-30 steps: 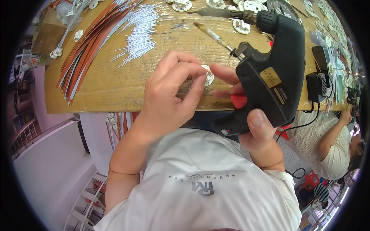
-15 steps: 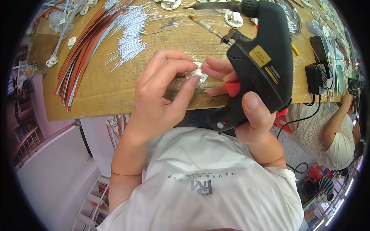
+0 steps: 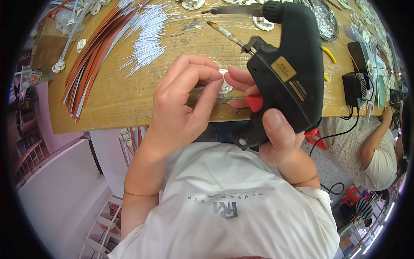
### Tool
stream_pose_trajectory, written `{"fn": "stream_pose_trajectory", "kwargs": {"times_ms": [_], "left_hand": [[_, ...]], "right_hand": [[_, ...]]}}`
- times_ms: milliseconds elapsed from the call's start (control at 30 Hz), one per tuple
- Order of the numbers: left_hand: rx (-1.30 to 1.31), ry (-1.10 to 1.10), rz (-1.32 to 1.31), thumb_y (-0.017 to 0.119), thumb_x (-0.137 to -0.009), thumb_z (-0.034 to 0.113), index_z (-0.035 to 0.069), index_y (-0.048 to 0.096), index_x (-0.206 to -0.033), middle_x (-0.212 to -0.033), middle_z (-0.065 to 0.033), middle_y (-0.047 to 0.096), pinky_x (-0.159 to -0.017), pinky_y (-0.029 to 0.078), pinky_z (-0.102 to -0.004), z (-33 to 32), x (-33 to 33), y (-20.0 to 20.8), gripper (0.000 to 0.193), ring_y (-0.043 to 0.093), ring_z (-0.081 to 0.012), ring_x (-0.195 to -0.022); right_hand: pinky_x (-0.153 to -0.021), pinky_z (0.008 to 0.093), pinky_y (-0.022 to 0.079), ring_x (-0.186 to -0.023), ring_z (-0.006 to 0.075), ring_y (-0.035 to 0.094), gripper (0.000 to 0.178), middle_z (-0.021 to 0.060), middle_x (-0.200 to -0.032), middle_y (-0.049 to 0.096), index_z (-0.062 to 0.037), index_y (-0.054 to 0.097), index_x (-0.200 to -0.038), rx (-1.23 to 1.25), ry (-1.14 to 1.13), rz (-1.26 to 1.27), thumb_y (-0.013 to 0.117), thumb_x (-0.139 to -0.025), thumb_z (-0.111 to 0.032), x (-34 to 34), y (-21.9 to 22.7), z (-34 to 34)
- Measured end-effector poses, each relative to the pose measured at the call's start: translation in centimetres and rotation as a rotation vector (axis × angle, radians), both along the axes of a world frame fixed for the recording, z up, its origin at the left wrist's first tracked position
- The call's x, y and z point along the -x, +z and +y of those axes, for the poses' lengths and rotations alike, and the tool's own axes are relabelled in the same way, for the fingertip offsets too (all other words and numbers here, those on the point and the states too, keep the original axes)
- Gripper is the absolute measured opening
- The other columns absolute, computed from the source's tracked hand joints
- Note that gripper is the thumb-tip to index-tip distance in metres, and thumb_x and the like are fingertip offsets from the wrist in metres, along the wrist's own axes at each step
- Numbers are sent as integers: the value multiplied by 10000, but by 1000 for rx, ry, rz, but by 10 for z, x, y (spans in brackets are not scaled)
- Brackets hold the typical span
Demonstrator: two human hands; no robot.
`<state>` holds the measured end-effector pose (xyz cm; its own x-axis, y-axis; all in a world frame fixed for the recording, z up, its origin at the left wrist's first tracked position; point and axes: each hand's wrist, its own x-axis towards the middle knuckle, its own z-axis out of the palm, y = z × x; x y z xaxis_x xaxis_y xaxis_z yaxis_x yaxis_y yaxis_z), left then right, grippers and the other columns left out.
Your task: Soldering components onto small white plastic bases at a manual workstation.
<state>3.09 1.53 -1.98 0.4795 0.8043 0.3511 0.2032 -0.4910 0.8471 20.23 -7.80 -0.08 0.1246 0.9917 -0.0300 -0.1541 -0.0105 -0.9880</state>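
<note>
A small white round plastic part [image 3: 225, 88] lies near the table's front edge, partly covered by my fingers. The thumb and forefinger of my left hand [image 3: 183, 101] are pinched together over it; what sits between the tips is too small to make out. My right hand [image 3: 280, 136] is wrapped around a black pistol-shaped soldering gun [image 3: 302, 56] with a red trigger [image 3: 255, 103]. Its index and middle fingertips reach past the trigger to the right side of the white part. The gun's dark tip and its solder feed tube [image 3: 224, 32] point left, above the tabletop.
White wires [image 3: 148, 41] lie in a loose pile beside bundled brown-red strips [image 3: 97, 60] at the left. More white round parts [image 3: 263, 23] and a dark tray [image 3: 325, 21] stand behind. A yellow-handled tool [image 3: 329, 54] and a black power adapter [image 3: 354, 88] are at right. Another person [image 3: 366, 146] sits nearby.
My left thumb and forefinger have drawn together over the white part. The soldering gun has shifted a little left in my right hand, uncovering more of the yellow-handled tool.
</note>
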Motion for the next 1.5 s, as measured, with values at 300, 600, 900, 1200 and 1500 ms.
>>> {"fn": "stream_pose_trajectory", "kwargs": {"times_ms": [300, 600, 900, 1200, 1500], "left_hand": [[27, -22, 50, 671, -921, -61, -34, 668, -987, -1068, -100, 659, -793, 535, -248, -1, 3, 2, 71, 651, -120, -927], [236, 35, 19, 712, -828, -28, -25, 653, -861, -853, -78, 665, -710, 523, -277, 3, -5, 15, 67, 637, -151, -761], [254, 41, 61, 710, -818, -24, -14, 642, -847, -833, -66, 660, -710, 518, -268, 1, -7, 15, 75, 627, -142, -744], [219, 61, 84, 711, -804, -24, -9, 645, -848, -837, -67, 664, -714, 521, -266, 1, -8, 13, 81, 630, -140, -747], [239, 17, 143, 692, -879, -86, -45, 667, -923, -1027, -43, 665, -770, 508, -204, -1, -3, 15, 65, 647, -64, -868]], "right_hand": [[-883, 381, 588, -1199, 360, 658, 509, 286, -1332, 612, 97, 573, -1225, -14, -129, -11, 506, -963, -334, 1, 5, 3], [-887, 340, 570, -1138, 275, 673, 389, 202, -1269, 653, 69, 577, -1282, 21, -93, 216, 542, -983, -178, -3, 0, -2], [-938, 398, 572, -1195, 372, 662, 467, 254, -1330, 603, 92, 545, -1265, 7, -53, 142, 499, -974, -270, -6, -6, -6], [-954, 399, 565, -1196, 364, 662, 460, 252, -1338, 603, 82, 556, -1264, 7, -53, 155, 522, -979, -278, -6, -8, -6], [-913, 403, 579, -1049, 327, 708, 543, 253, -1235, 653, 77, 570, -1228, 121, -110, 173, 600, -916, -367, -11, 8, -14]]}}
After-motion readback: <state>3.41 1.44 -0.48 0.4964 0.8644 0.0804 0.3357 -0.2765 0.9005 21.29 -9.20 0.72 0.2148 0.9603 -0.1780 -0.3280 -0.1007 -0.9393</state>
